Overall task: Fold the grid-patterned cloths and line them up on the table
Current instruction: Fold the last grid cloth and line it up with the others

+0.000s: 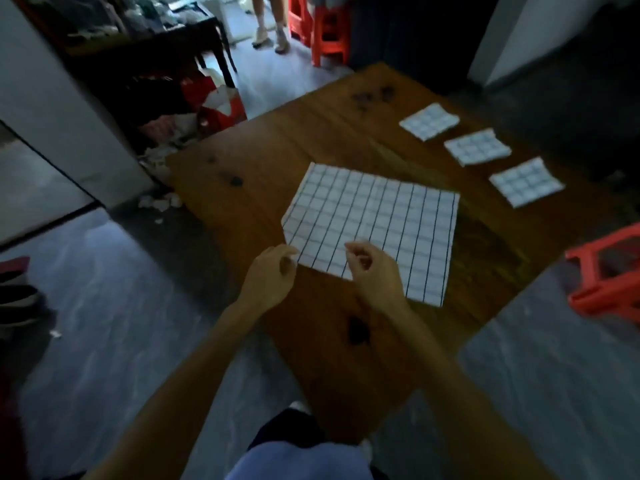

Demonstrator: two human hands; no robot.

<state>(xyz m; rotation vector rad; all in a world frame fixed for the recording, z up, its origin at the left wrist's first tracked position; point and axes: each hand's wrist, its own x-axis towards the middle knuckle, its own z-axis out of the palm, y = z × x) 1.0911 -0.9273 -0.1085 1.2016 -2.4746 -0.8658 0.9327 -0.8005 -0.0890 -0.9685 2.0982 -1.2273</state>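
Dim room, grey floor (104,306), one brown wooden table (270,147) set at an angle to us.

Item 1: our left hand (268,277). Fingers (289,251) curled, thumb and forefinger drawn narrow at the near-left corner of the open cloth (374,223); whether they actually nip the edge we cannot tell through the blur.

Item 2: our right hand (375,271). Fingers (353,249) curled and narrow over the cloth's near edge, likewise at or just above the fabric; grip not certain.

Item 3: open cloth, white with a dark grid, lying flat near the middle of the table. Its far-left corner looks cut off or turned under, giving a slanted edge.

Item 4: three folded cloths in a row along the table's right side, well apart from the open one and spaced from each other: far (429,121), middle (477,147), near (526,181). Each is a small square showing a few grid cells.

Item 5: dark knots or stains in the wood, one (358,330) near our right forearm.

Item 6: red stools, one (606,271) at the right beside the table, more (329,32) at the far end.

Item 7: another person's legs (270,22) standing beyond the table.

Item 8: dark side table (214,39) with clutter, red bags (218,102) and paper scraps on the floor at left.
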